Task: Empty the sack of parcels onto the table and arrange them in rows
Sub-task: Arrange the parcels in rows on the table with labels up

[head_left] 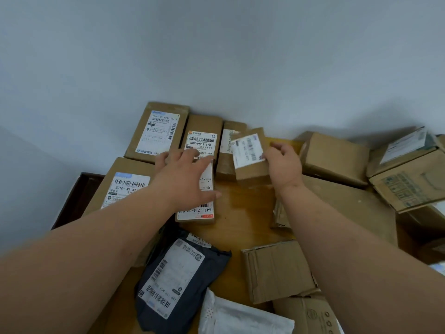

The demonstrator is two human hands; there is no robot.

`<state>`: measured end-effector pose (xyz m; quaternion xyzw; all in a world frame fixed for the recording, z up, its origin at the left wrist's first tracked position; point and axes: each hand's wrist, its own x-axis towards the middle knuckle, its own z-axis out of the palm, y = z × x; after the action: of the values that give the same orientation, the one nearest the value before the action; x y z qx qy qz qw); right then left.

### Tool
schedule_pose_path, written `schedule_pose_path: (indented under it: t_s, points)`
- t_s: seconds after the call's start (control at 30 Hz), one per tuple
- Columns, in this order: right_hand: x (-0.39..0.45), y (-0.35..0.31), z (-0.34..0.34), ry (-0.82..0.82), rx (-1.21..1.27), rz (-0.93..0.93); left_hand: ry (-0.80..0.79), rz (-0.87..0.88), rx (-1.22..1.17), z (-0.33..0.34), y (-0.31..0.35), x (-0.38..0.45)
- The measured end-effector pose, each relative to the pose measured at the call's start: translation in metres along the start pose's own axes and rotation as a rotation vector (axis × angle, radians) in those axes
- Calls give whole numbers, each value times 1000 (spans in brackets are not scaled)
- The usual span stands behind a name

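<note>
while the right hand (283,162) pinches a small labelled box (250,155) at the back row | left hand (185,174) flat, fingers spread, on flat parcel (196,191) | risk: tilted box tips onto neighbour (227,150), breaking the row

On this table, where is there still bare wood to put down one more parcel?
Bare table shows in the middle, bordered by the box labelled 642 on the left, the small box in the right hand behind, the torn carton in front. The right side is crowded with piled boxes; the near edge holds the dark mailer.
</note>
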<state>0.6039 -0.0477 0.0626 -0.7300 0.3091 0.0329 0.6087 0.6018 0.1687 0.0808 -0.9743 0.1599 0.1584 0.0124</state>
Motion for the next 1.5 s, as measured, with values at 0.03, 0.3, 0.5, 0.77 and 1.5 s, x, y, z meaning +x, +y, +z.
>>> schedule_pose_path:
  t_s: [0.03, 0.3, 0.5, 0.77, 1.5]
  points:
    - [-5, 0, -2, -68, 0, 47, -43, 23, 33, 1, 2, -3]
    - [-42, -1, -19, -358, -192, 351, -122, 31, 103, 1, 3, -21]
    - [-66, 23, -1, -417, -298, 254, -81, 4, 38, 11, 2, -41]
    - [-81, 40, 24, -357, -461, 148, -119, 33, 115, 26, -1, -63]
    - [-144, 47, -31, -597, -1519, -139, -4, 59, -28, 15, 30, -98]
